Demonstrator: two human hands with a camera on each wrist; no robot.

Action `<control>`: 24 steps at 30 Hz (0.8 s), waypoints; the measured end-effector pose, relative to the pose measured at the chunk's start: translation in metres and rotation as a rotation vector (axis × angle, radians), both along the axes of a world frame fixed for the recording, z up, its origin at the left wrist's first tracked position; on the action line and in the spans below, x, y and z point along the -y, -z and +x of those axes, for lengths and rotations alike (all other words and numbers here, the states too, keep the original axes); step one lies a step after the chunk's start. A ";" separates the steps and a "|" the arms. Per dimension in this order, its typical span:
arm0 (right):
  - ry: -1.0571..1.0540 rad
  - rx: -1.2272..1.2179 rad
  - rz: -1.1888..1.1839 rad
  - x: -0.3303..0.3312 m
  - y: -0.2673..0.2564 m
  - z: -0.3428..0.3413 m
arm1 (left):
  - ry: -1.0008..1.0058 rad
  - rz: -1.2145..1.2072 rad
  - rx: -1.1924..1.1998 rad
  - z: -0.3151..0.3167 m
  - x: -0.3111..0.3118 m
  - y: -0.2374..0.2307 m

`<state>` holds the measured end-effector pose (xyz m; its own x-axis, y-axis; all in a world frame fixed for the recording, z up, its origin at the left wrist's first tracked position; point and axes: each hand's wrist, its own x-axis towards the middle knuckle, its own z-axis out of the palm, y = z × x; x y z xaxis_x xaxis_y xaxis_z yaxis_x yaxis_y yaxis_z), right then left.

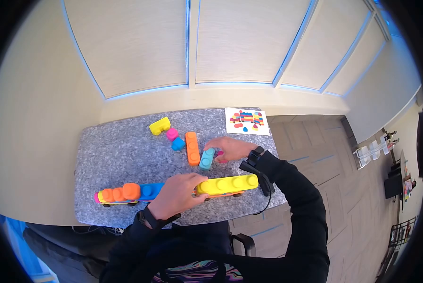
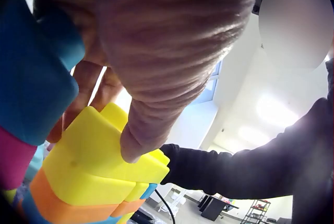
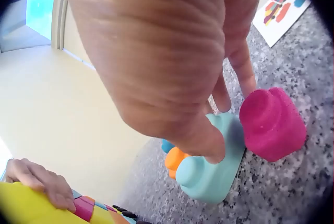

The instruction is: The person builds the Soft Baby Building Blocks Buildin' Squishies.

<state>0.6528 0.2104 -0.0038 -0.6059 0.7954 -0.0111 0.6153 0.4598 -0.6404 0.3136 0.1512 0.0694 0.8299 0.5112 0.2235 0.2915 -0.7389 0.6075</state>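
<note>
My left hand (image 1: 177,194) grips the near end of a long yellow block (image 1: 230,184) on top of a row of joined blocks; in the left wrist view the thumb lies against the yellow block (image 2: 88,156), with orange and blue layers under it. My right hand (image 1: 235,148) pinches a light teal block (image 1: 205,161) lying on the table, its thumb on the block (image 3: 211,179) in the right wrist view. Beside that block sits a magenta block (image 3: 274,127), close to the fingertips. The row's left part has a blue block (image 1: 148,190) and orange blocks (image 1: 131,191).
An orange block (image 1: 192,148) lies just left of the teal one. Farther left are a blue block (image 1: 178,144), a pink block (image 1: 172,134) and a yellow block (image 1: 160,126). A picture card (image 1: 247,121) lies at the table's back right corner. A black cable (image 1: 269,200) hangs by my right wrist.
</note>
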 end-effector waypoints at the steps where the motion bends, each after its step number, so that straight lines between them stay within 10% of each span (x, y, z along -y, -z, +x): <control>1: -0.022 0.006 0.016 -0.001 0.001 -0.004 | -0.003 -0.022 -0.016 0.000 0.000 -0.002; 13: -0.020 0.068 0.175 -0.004 0.022 -0.006 | 0.002 -0.031 -0.013 -0.003 0.001 -0.002; 24: 0.434 0.022 0.313 0.118 -0.130 -0.004 | 0.001 -0.048 0.004 -0.004 0.001 0.004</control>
<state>0.6486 0.0925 0.1258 -0.2229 0.9402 0.2574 0.8031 0.3268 -0.4982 0.3099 0.1502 0.0650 0.8296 0.5206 0.2020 0.2884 -0.7091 0.6434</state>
